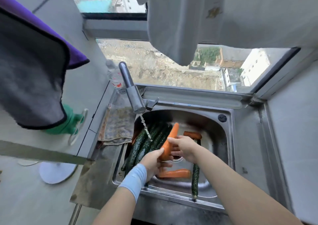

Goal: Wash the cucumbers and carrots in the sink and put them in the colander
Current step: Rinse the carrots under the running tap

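Note:
Over the steel sink (228,138) both hands hold one orange carrot (169,138), its tip pointing up and away. My left hand (154,161) grips its thick lower end; my right hand (182,147) wraps its middle. Water runs from the tap (132,94) onto several dark green cucumbers (146,145) lying along the basin's left side. Another cucumber (195,178) lies at the right front. A second carrot (175,173) lies on the basin floor below my hands, and a third carrot (192,135) lies behind my right hand. No colander is in view.
A worn cloth (117,125) drapes over the sink's left rim. A plastic bottle (114,76) stands behind the tap. A grey and purple towel (31,73) hangs at the left, white cloth (180,26) hangs above. A white round object (56,172) lies on the left counter.

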`<state>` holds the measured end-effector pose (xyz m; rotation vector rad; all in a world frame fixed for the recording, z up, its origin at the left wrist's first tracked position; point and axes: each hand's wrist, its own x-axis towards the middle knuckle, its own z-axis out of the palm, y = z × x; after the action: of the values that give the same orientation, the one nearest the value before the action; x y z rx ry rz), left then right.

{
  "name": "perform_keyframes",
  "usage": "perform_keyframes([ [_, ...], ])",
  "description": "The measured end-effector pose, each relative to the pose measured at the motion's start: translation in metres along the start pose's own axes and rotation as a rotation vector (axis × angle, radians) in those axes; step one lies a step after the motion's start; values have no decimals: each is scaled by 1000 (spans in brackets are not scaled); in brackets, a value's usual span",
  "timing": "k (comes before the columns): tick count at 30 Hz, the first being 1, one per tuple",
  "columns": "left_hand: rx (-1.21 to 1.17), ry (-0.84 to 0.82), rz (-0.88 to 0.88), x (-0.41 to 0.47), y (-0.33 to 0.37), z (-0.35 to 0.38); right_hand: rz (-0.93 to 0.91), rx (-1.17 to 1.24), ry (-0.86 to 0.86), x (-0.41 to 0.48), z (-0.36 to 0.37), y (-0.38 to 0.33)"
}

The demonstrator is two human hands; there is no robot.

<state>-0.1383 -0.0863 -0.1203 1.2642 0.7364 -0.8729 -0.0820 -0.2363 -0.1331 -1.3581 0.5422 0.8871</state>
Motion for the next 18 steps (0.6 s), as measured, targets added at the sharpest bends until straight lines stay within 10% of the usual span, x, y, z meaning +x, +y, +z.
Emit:
perform_keyframes([
  [11,-122,-36,119,-45,60,-59,-146,221,-11,-26,111,-47],
  [18,21,-79,119,-54,76,-52,-144,213,290,-18,135,-61],
])
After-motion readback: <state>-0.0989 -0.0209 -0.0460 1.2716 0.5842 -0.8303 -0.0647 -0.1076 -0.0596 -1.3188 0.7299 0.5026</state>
